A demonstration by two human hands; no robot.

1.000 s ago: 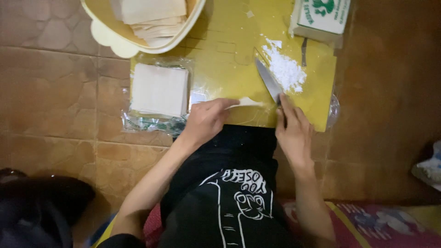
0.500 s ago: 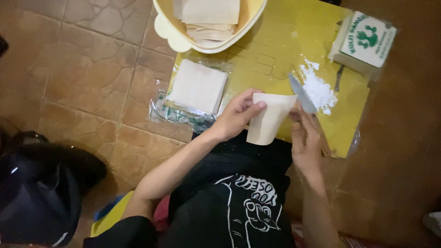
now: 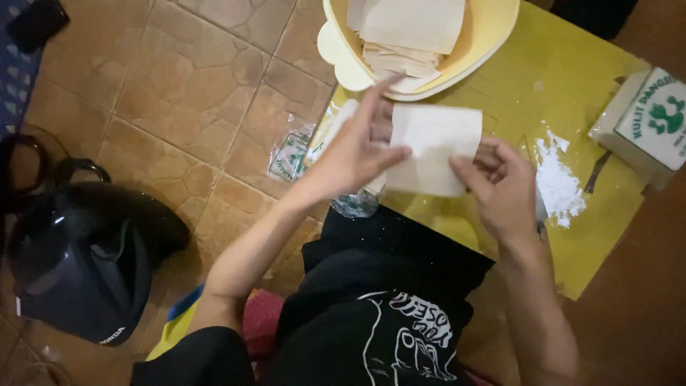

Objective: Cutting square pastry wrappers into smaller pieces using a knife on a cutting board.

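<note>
Landmark: yellow board (image 3: pixel 572 236), lying flat on the tiled floor (image 3: pixel 179 93).

Helmet (image 3: pixel 78 257): dark, rounded, on the floor well left of the board.

Basin (image 3: pixel 493 36): pale yellow, at the board's far edge, holding a stack of cream sheets (image 3: pixel 411 28).

Left hand (image 3: pixel 354 154): above the board's near-left part, forearm rising from the lower left. Fingers spread and mostly straight, forefinger pointing up toward the basin; thumb pressed onto the left edge of the wrapper (image 3: pixel 436 146), pinching it.

Right hand (image 3: pixel 504 189): above the board's middle, forearm coming up from the lower right. Fingers curled, thumb and fingertips pinching the wrapper's right edge. Whether it also holds anything beneath cannot be told.

Wrapper: one thin white square, held between both hands just above the board, below the basin.

Box (image 3: pixel 647 121): at the board's right edge, pale block with a white top label printed in green.

Flour (image 3: pixel 557 182): white heap on the board, between the right hand and the box.

Bag (image 3: pixel 293 154): clear plastic with green print, at the board's left edge, partly behind the left hand.
</note>
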